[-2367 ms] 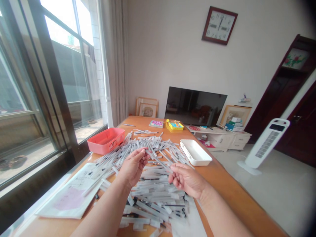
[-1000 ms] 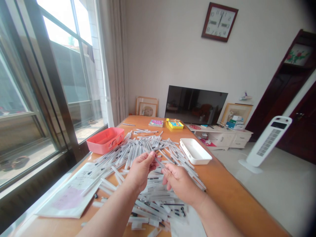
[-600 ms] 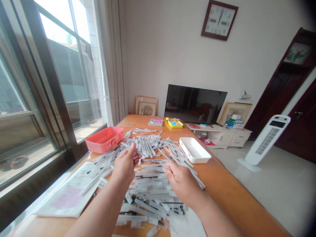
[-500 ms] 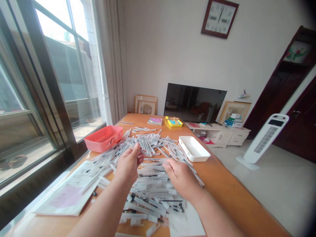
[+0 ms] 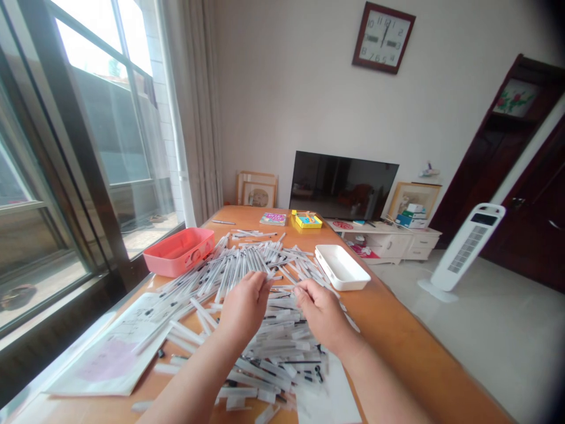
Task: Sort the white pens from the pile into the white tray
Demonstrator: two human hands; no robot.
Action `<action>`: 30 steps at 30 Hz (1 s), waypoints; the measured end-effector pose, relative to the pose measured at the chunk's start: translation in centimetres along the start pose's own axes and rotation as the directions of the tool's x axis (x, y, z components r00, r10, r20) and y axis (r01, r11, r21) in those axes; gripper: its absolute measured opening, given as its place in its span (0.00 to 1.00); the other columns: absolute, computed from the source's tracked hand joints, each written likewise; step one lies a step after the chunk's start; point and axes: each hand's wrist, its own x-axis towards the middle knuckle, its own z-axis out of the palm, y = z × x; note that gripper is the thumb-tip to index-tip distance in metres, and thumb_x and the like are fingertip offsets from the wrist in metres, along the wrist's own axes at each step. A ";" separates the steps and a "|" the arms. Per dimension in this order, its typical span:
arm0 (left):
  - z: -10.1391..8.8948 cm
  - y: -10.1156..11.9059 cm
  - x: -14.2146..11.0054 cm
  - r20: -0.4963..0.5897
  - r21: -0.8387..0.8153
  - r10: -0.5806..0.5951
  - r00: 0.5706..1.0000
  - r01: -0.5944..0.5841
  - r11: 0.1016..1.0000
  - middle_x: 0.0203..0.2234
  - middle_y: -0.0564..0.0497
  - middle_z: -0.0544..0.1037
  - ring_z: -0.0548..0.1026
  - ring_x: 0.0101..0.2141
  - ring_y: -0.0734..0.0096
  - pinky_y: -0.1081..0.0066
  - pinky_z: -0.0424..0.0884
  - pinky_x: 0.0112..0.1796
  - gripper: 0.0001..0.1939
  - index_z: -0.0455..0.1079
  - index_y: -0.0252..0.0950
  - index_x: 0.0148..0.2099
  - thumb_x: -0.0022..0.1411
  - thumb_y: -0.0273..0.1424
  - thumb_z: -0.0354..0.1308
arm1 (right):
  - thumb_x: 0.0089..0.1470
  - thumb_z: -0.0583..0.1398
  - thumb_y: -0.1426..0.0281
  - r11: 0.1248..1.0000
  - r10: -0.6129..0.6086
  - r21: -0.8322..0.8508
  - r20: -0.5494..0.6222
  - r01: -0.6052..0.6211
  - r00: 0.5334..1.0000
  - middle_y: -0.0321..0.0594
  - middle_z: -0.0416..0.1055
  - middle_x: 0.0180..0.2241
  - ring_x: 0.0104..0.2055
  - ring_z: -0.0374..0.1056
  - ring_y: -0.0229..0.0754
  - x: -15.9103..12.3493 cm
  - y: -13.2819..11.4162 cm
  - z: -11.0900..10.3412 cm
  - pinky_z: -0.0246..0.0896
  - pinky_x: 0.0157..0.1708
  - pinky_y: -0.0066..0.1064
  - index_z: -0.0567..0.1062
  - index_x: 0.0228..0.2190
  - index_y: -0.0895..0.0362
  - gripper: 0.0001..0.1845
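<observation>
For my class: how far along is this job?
Done: perhaps a small bunch of tubes at the far end. In hand: left hand and right hand at the big heap of slim translucent plastic tubes on the orange wooden table. Left: most of that heap.

A wooden table (image 5: 388, 335) is covered centrally by a loose heap of plastic-sleeved pens (image 5: 269, 347). A pink plastic tray (image 5: 179, 252) is placed left, a white tray (image 5: 342, 267) right, printed paper sheets (image 5: 110, 347) near left, a booklet (image 5: 272, 219) and yellow box (image 5: 308, 221) far.

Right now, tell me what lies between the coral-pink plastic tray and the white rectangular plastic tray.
Between the pink tray and white tray, the head view shows a dense heap of slim white tubes with black cores.
</observation>
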 end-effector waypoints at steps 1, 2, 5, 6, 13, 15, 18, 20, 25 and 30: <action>0.0 0.3 -0.2 0.049 0.071 0.025 0.998 -0.028 0.997 0.32 0.51 0.74 0.72 0.32 0.69 0.72 0.60 0.33 0.15 0.67 0.39 0.36 0.70 0.41 0.45 | 0.66 0.50 0.56 0.999 0.019 0.049 -0.012 -0.019 1.000 0.33 0.68 0.24 0.27 0.63 0.38 0.0 -0.1 0.0 0.55 0.29 0.28 0.70 0.32 0.54 0.18; 0.1 0.6 -0.3 0.100 0.130 0.038 0.994 -0.051 0.990 0.34 0.50 0.74 0.73 0.33 0.69 0.72 0.60 0.32 0.15 0.67 0.40 0.38 0.71 0.40 0.44 | 0.66 0.50 0.55 0.995 0.041 0.090 -0.013 -0.039 0.999 0.33 0.67 0.24 0.26 0.63 0.38 0.0 -0.1 0.0 0.55 0.29 0.28 0.69 0.31 0.54 0.19; 0.2 1.2 -0.6 0.211 0.263 0.059 0.976 -0.115 0.958 0.36 0.50 0.74 0.76 0.33 0.67 0.71 0.60 0.31 0.14 0.68 0.41 0.41 0.71 0.40 0.44 | 0.66 0.48 0.53 0.988 0.075 0.135 0.004 -0.075 0.997 0.32 0.66 0.23 0.26 0.63 0.37 0.0 -0.2 0.0 0.55 0.29 0.28 0.68 0.29 0.54 0.22; 0.3 1.2 -0.6 0.234 0.291 0.065 0.970 -0.134 0.947 0.36 0.50 0.74 0.76 0.34 0.67 0.71 0.60 0.31 0.15 0.68 0.41 0.41 0.71 0.40 0.43 | 0.66 0.48 0.52 0.989 0.074 0.126 0.003 -0.074 0.997 0.32 0.66 0.23 0.26 0.62 0.37 0.0 -0.1 0.0 0.55 0.29 0.28 0.68 0.28 0.54 0.23; 0.5 1.1 -0.5 0.277 0.365 0.085 0.957 -0.187 0.912 0.37 0.50 0.74 0.76 0.33 0.66 0.71 0.60 0.28 0.16 0.69 0.43 0.43 0.72 0.41 0.42 | 0.66 0.49 0.55 0.998 0.044 0.046 -0.007 -0.043 0.999 0.32 0.63 0.21 0.26 0.60 0.37 0.1 0.0 -0.2 0.52 0.28 0.28 0.64 0.24 0.54 0.23; 0.6 1.0 -0.4 0.284 0.365 0.086 0.955 -0.191 0.911 0.37 0.50 0.74 0.76 0.34 0.67 0.71 0.60 0.28 0.16 0.70 0.42 0.43 0.72 0.41 0.42 | 0.66 0.50 0.57 0.998 0.043 0.047 0.000 -0.043 0.999 0.32 0.64 0.21 0.26 0.61 0.37 0.1 -0.1 -0.2 0.53 0.29 0.28 0.63 0.23 0.54 0.22; 0.8 0.8 -0.4 0.299 0.366 0.083 0.950 -0.195 0.910 0.37 0.50 0.74 0.77 0.33 0.66 0.71 0.61 0.29 0.17 0.70 0.42 0.42 0.72 0.41 0.42 | 0.66 0.51 0.59 0.997 0.047 0.052 0.025 -0.049 0.999 0.31 0.65 0.21 0.26 0.62 0.37 0.2 0.1 -0.2 0.54 0.29 0.28 0.63 0.24 0.54 0.20; 0.9 0.7 -0.3 0.314 0.367 0.080 0.946 -0.199 0.909 0.36 0.50 0.74 0.77 0.33 0.66 0.70 0.62 0.29 0.17 0.71 0.42 0.42 0.72 0.42 0.42 | 0.65 0.52 0.60 0.999 0.032 0.030 0.026 -0.033 0.999 0.32 0.67 0.23 0.27 0.63 0.37 0.2 0.3 -0.2 0.54 0.29 0.28 0.64 0.26 0.54 0.17; 0.6 0.9 -0.2 0.332 0.361 0.062 0.941 -0.187 0.913 0.36 0.50 0.75 0.77 0.33 0.66 0.71 0.63 0.29 0.18 0.71 0.42 0.42 0.71 0.42 0.42 | 0.63 0.54 0.64 1.000 -0.011 -0.014 0.012 0.011 1.000 0.34 0.69 0.27 0.31 0.65 0.39 0.2 0.5 -0.3 0.56 0.32 0.28 0.67 0.32 0.54 0.08; 0.2 1.4 -0.2 0.324 0.351 0.053 0.945 -0.172 0.921 0.37 0.49 0.75 0.77 0.33 0.67 0.72 0.63 0.30 0.18 0.72 0.43 0.43 0.72 0.42 0.42 | 0.66 0.50 0.57 0.999 0.044 -0.011 0.023 -0.044 0.999 0.33 0.66 0.23 0.27 0.62 0.38 0.2 0.3 -0.4 0.54 0.28 0.29 0.66 0.27 0.54 0.19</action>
